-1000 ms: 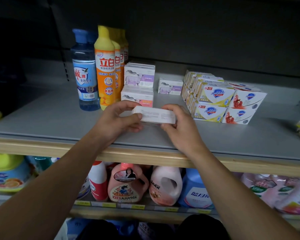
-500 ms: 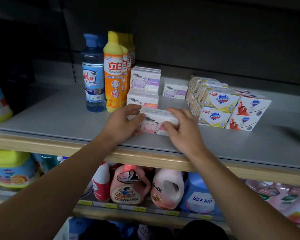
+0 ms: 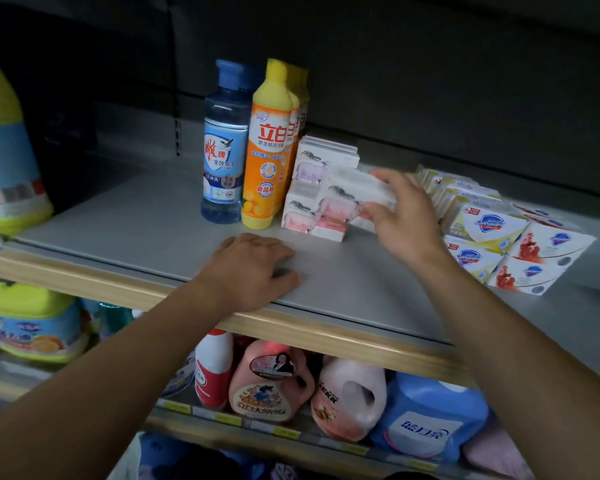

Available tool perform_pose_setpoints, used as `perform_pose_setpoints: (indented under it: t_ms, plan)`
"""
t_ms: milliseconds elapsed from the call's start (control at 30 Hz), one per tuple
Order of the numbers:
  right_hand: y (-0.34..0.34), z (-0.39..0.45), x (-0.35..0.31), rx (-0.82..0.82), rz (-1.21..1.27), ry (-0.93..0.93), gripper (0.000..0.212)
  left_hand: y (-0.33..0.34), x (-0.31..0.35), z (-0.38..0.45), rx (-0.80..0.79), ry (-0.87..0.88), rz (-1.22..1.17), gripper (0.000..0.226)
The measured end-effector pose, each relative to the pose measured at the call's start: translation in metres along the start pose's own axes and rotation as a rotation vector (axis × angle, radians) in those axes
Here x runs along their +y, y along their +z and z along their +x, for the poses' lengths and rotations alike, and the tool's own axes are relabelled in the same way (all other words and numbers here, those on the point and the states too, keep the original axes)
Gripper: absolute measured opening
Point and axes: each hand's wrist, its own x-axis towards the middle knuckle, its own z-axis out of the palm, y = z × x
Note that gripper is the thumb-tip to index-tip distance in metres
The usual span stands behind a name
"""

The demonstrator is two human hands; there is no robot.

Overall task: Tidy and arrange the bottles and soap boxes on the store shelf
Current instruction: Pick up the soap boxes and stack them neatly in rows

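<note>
Head view, right hand (image 3: 404, 216) gripping blurred, seemingly pink soap box (image 3: 352, 194), left hand (image 3: 253, 268) flat on shelf (image 3: 136, 220), 立白 bottle (image 3: 267, 147)

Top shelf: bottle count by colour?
Blue bottles: 2 (only the cap of the rear one shows)
Orange bottles: 3 (in a row, front to back)
Total: 5

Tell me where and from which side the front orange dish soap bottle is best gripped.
Grip the orange dish soap bottle around its narrower waist, just below the yellow shoulder, coming from the front. It stands upright with the blue bottle close on one side and soap boxes on the other, so probably only the front is free.
</note>
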Motion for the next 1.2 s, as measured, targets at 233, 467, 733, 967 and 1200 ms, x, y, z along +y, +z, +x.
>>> perform_pose_setpoints:
  t_ms: [233,467,733,967,1200]
  plan:
    - [0.028,0.067,-0.010,0.068,0.028,-0.034,0.045,0.002,-0.003,0.004,-0.016,-0.014,-0.001,0.066]
    - [0.067,0.087,0.008,-0.017,-0.214,-0.088,0.044,0.006,-0.004,0.005,0.012,-0.018,-0.017,0.058]
    - [0.071,0.079,0.011,0.069,-0.284,-0.146,0.042,0.005,-0.003,0.005,0.024,-0.019,-0.031,0.056]
    - [0.066,0.081,0.007,0.019,-0.326,-0.114,0.045,0.004,-0.003,0.004,0.028,-0.019,-0.020,0.058]
    - [0.032,0.033,0.014,-0.041,-0.189,0.000,0.051,0.003,-0.002,0.002,0.043,-0.020,-0.016,0.056]
